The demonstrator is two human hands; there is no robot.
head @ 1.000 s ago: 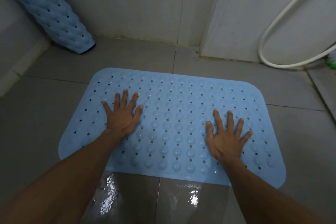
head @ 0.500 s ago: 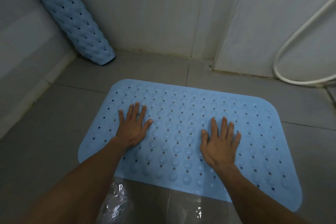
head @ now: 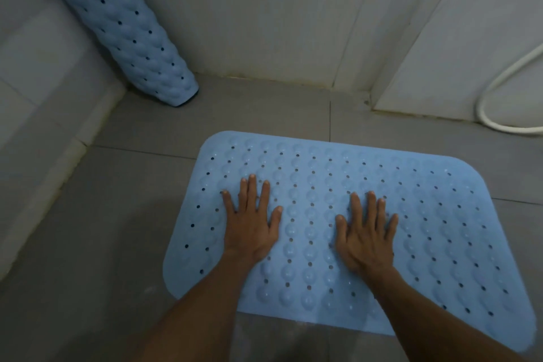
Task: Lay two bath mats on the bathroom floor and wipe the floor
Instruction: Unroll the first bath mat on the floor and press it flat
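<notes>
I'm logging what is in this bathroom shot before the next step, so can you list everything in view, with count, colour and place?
flat bath mat: one, light blue with holes and bumps, spread on the floor at centre right.
rolled bath mat: one, light blue, standing tilted in the far left corner against the wall.
hose: one, white, looping down the right wall to the floor.
floor: grey tiles, bare around the flat mat.
walls: pale tiles, behind and on both sides.
left hand: one, palm down on the flat mat's left part, fingers spread.
right hand: one, palm down near the mat's middle, fingers spread.
</notes>
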